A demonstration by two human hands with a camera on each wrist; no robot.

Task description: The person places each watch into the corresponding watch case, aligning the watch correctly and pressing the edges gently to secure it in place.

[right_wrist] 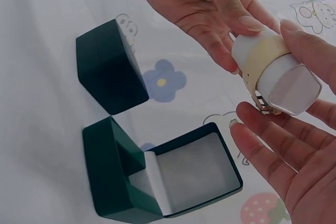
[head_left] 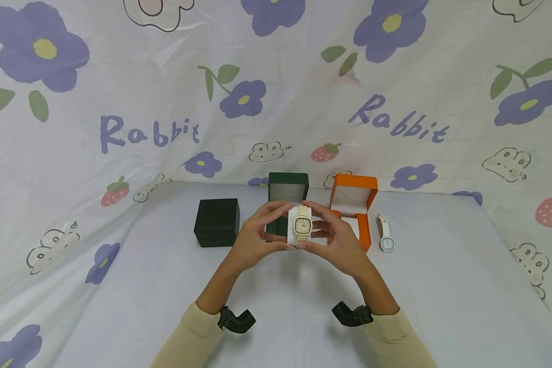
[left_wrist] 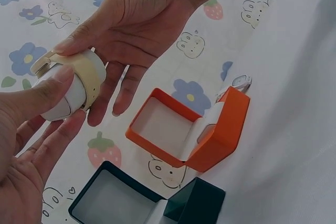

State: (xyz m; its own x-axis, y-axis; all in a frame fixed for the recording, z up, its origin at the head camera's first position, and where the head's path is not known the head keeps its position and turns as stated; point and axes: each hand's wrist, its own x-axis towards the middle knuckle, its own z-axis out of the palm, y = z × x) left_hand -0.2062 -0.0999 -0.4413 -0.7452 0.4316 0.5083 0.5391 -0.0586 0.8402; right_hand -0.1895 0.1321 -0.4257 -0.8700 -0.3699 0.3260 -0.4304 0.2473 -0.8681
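A cream-strapped wristwatch, its face squarish and rimmed in gold, is wrapped around a white watch cushion. My left hand grips the cushion from the left, thumb below and fingers above in the head view. From the other side, my right hand pinches it between thumb and fingers. Both wrist views show the strap running round the cushion, its buckle on the side away from the dial. Behind the hands stands an open green watch box, partly hidden by them.
An open orange watch box stands right of the green one, with a white lining. Beside it lies a second wristwatch with a pale strap. On the left sits a closed dark box. A patterned sheet rises behind the white tabletop.
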